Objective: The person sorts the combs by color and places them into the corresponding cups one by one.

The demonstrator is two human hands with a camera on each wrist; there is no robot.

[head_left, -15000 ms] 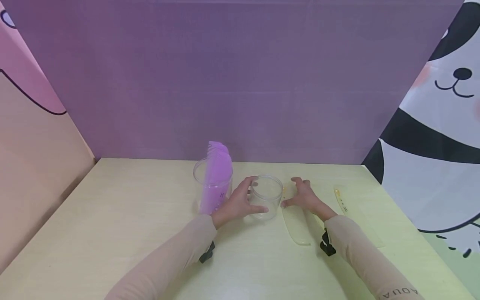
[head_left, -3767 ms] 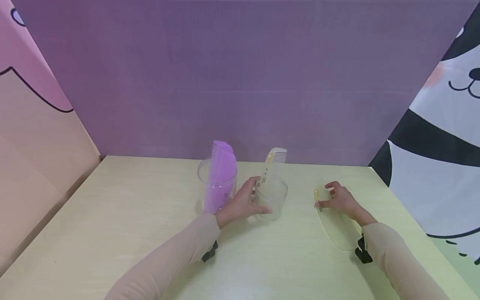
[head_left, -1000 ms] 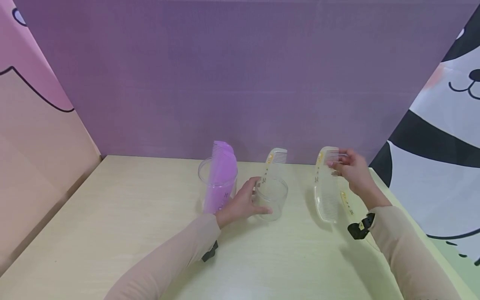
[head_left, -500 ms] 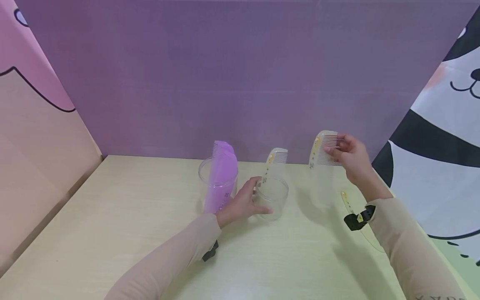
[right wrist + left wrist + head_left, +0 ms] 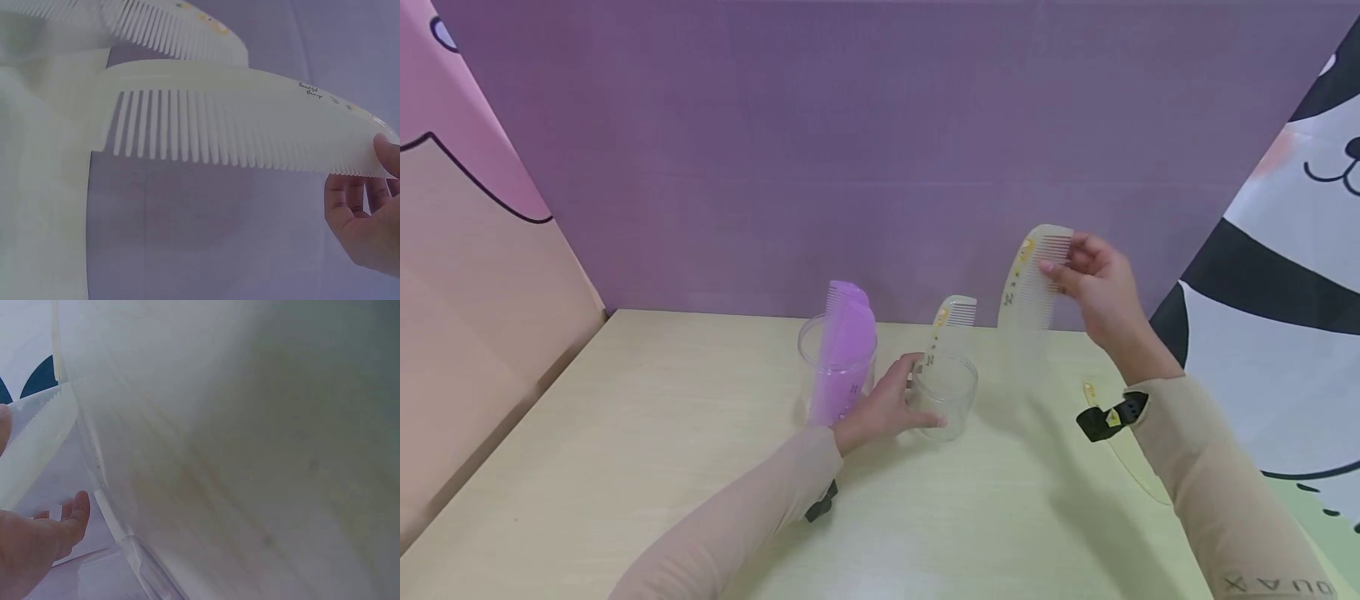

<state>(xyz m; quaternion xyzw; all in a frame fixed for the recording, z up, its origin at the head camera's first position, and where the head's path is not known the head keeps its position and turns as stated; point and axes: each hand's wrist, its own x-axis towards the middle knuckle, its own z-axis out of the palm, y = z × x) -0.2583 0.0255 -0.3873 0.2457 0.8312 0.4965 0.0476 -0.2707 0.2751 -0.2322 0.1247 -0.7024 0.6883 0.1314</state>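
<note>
Pale comb (image 5: 1028,283), pinched near its upper end by the fingertips of the right hand (image 5: 1093,283), hangs upright in the air above the rear right part of the table (image 5: 625,433), beside and above the clear cup (image 5: 946,398). The left hand (image 5: 886,408) curls round this cup, which holds a second pale comb (image 5: 951,321) standing on end. Just left stands another clear cup (image 5: 835,367) with purple combs (image 5: 844,342). A further pale comb (image 5: 1120,454) lies near the right edge.
</note>
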